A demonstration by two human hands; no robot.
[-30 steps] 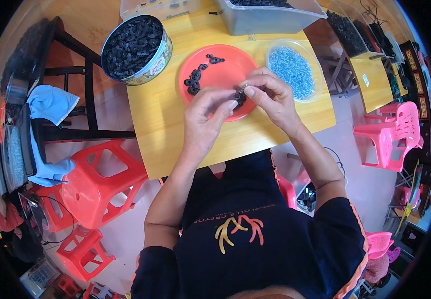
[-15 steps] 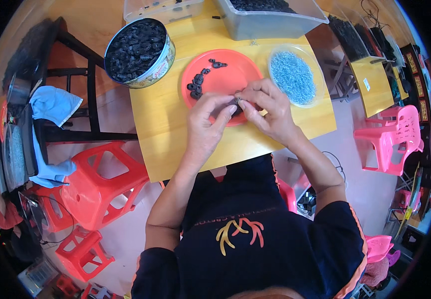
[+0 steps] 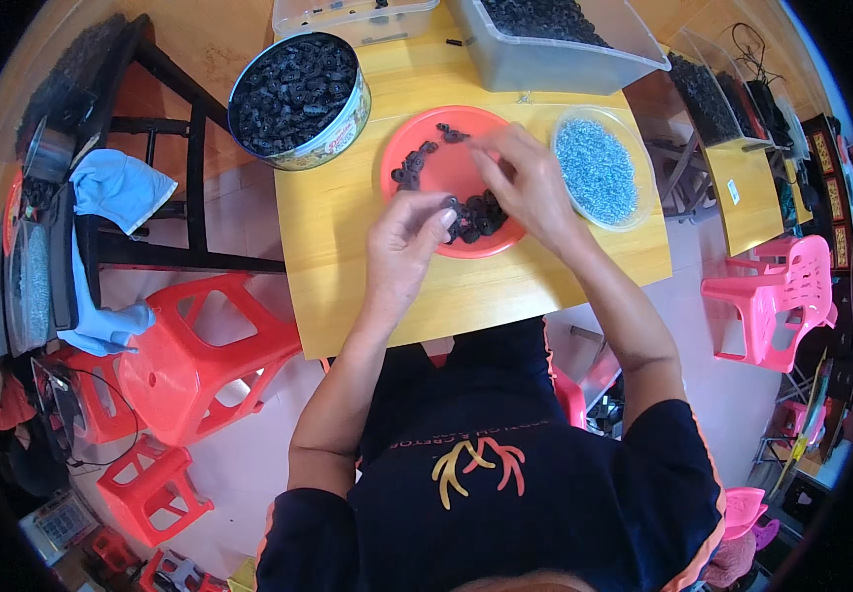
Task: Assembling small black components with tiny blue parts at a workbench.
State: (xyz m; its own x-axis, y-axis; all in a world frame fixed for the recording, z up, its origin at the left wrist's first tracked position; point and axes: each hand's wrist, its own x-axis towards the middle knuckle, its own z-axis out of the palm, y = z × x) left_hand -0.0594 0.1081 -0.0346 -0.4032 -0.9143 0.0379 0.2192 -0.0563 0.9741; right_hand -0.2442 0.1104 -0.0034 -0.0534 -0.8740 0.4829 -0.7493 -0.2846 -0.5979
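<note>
A red round plate (image 3: pixel 456 173) lies on the yellow table, with several small black plastic parts (image 3: pixel 417 163) along its left and upper side. More black parts (image 3: pixel 476 219) are gathered near its front edge. My left hand (image 3: pixel 407 242) is closed in a pinch on a small black plastic part (image 3: pixel 450 209) at the plate's front left. Over the plate's right side, my right hand (image 3: pixel 527 183) has its fingers curled together, the tips slightly blurred. Whatever lies between them is too small to make out. Right of it stands a clear round tub (image 3: pixel 648 187) of tiny shiny bluish pieces (image 3: pixel 596 173).
A tin bucket (image 3: pixel 333 138) full of black parts stands at the table's back left. Clear plastic bins (image 3: pixel 565 69) sit along the back edge, the right one holding black pieces. Red stools (image 3: pixel 190 365) are at the left, and a pink chair (image 3: pixel 777 296) is at the right.
My hands have parted: the right has moved up and away from the left over the plate. The black parts at the plate's front now show. The whole view has shifted slightly.
</note>
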